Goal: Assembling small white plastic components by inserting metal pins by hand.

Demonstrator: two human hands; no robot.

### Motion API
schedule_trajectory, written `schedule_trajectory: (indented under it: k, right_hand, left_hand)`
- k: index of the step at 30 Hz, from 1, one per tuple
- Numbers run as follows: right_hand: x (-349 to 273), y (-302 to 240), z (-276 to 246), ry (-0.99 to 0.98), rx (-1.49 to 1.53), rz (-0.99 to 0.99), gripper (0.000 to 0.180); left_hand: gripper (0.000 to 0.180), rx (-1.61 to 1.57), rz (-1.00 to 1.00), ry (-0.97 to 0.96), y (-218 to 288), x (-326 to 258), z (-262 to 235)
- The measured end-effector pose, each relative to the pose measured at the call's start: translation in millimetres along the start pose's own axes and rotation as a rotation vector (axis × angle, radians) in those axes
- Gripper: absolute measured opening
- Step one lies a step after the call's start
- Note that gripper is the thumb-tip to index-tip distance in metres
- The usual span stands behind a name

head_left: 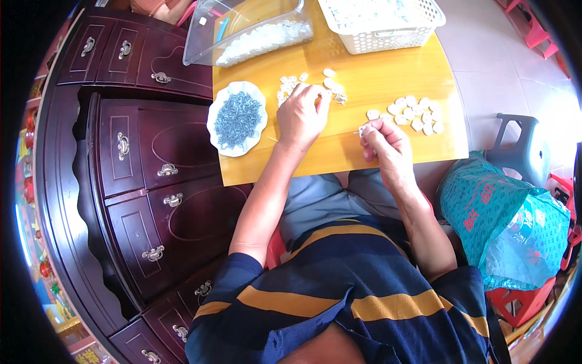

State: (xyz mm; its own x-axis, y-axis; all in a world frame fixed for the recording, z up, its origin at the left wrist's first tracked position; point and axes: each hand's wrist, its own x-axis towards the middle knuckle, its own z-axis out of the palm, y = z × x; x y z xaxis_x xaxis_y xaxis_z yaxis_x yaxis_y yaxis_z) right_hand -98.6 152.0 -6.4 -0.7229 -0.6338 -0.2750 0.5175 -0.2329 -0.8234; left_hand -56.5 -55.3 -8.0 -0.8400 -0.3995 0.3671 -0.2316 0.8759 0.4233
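Now, right hand (388, 145) fingers pinching a thin pin (359, 131), pointing left, left hand (301, 115) fingers on white pieces (291, 85).

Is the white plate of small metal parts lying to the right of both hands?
No, the white plate lies at the table's left edge, left of the left hand and the right hand.

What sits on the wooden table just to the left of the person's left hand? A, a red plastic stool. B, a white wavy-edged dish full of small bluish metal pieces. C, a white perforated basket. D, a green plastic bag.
B: the white wavy-edged dish heaped with small bluish metal pieces lies on the wooden table beside the left hand, which rests among small white parts.
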Motion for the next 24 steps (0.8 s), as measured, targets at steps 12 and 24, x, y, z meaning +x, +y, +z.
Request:
schedule_trajectory:
  k: [12,24]
  right_hand:
    - [0,2,-2,-0.025,-0.024,0.024,0.014]
    - [0,-1,-1,-0.007,-0.003,0.023,0.014]
  left_hand:
    - [0.018,-0.106,-0.111,-0.022,-11,5,6]
    - [0.016,-0.799,-0.302,-0.162,25,-47,-23]
